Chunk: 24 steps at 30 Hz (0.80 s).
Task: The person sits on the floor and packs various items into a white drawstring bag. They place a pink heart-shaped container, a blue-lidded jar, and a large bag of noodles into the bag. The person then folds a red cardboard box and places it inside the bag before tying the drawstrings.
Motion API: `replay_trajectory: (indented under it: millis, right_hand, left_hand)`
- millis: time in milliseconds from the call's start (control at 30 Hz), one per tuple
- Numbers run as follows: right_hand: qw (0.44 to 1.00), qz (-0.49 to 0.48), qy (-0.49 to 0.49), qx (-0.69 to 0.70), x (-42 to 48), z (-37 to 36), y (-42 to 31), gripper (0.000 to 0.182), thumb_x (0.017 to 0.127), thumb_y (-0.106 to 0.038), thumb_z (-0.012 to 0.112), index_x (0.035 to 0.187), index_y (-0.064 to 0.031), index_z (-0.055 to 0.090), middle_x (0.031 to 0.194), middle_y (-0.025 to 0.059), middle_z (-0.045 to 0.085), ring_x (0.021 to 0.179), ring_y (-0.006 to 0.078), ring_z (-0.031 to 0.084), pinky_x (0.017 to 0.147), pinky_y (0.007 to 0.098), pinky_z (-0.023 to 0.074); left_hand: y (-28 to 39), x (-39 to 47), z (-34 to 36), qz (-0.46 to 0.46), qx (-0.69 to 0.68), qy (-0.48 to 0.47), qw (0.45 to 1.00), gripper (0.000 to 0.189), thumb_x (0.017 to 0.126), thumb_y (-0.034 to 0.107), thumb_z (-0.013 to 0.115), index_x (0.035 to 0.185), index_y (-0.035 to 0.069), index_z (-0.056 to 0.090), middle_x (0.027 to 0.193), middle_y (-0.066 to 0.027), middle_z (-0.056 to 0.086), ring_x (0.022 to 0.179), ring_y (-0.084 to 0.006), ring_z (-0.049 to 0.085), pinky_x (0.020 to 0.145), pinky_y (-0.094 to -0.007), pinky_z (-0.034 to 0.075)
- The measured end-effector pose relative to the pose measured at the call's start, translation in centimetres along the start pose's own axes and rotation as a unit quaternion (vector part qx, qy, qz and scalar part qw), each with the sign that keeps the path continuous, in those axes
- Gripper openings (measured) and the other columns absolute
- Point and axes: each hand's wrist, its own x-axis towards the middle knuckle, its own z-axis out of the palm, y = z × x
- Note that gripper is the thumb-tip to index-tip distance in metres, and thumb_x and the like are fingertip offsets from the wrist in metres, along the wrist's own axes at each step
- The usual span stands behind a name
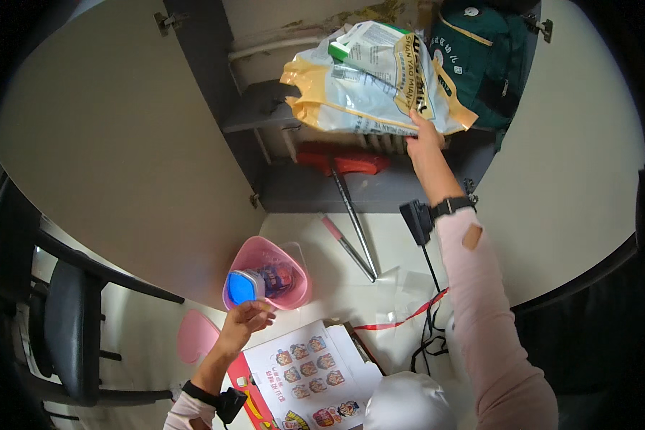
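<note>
My right hand (425, 141) grips the lower edge of a plastic packaging bag (368, 102), white-blue with yellow ends, in the opening of a cabinet. A small white and green box (373, 43) lies on top of the bag. At lower left, my left hand (247, 318) is beside the rim of a pink plastic bin (295, 293), its fingers loosely bent and seemingly empty. Inside the bin is a clear container with a blue lid (242, 287). Below it, printed paper sheets (306, 376) with cartoon pictures lie on a red printed item (242, 376).
A dark green backpack (473, 70) fills the cabinet's right side. A red broom head (344, 161) rests on the bottom shelf, its metal handle reaching the floor. Cabinet doors (123, 161) stand open on both sides. Black cords (427, 328) and red ribbon (403, 322) lie on the floor; black chairs (75, 322) stand left.
</note>
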Motion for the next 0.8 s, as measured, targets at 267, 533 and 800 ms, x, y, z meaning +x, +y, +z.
replay_trajectory:
  millis: [267,533,800]
  right_hand:
    - [0.994,0.021,-0.107,0.027,-4.1,-9.5,-1.5,0.044,0.075,0.002,0.074,0.115,-0.0059,0.057,0.11,0.0062,0.062,0.095,0.0204,0.062,0.081,0.0383,0.0496]
    - [0.974,0.083,-0.208,-0.015,-4.0,-18.0,0.6,0.04,0.082,-0.002,0.067,0.12,-0.0026,0.053,0.112,0.0082,0.06,0.101,0.0231,0.058,0.09,0.0396,0.046]
    - [0.968,0.103,-0.227,0.0,-6.0,-26.6,2.2,0.045,0.084,0.005,0.054,0.128,-0.0025,0.046,0.121,0.0086,0.055,0.111,0.0226,0.053,0.097,0.0387,0.0417]
  left_hand:
    - [5.3,7.9,4.6,0.078,-0.181,0.027,0.98,0.057,0.087,0.031,0.065,0.132,0.007,0.039,0.126,-0.0097,0.052,0.112,-0.0194,0.052,0.096,-0.0403,0.042]
    - [9.1,18.8,8.0,0.117,-0.304,-0.033,0.945,0.071,0.087,0.056,0.056,0.136,0.009,0.035,0.13,-0.0103,0.05,0.121,-0.0277,0.048,0.105,-0.0504,0.032]
    - [4.0,14.8,9.4,0.161,-0.326,0.04,0.931,0.058,0.078,-0.003,0.066,0.13,0.01,0.042,0.12,-0.0052,0.056,0.114,-0.0216,0.053,0.094,-0.0361,0.045]
